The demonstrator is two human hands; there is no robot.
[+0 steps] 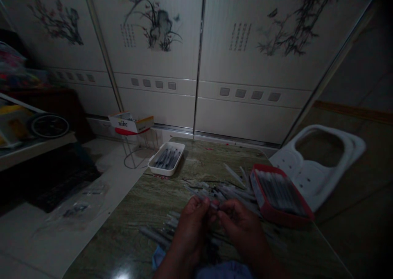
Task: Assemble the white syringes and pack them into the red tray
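Observation:
My left hand (193, 219) and my right hand (241, 226) are close together above the near part of the table. Between their fingertips is a small pale piece (214, 205), too small and dim to name; the fingers of both hands are pinched around it. Loose clear and grey slim tubes (229, 190) lie in a pile just beyond my hands. More of these tubes (156, 235) lie to the left of my left hand. A red box (284, 218) at the right holds a row of similar tubes. Dark small bits lie below my hands.
A white tray (161, 172) with slim dark-tipped items stands at the table's far left. Behind it, an open cardboard box (130, 124) rests on a red stool (126, 132). A white plastic chair (327, 181) is at the right. Patterned sliding doors (250, 119) stand behind the table.

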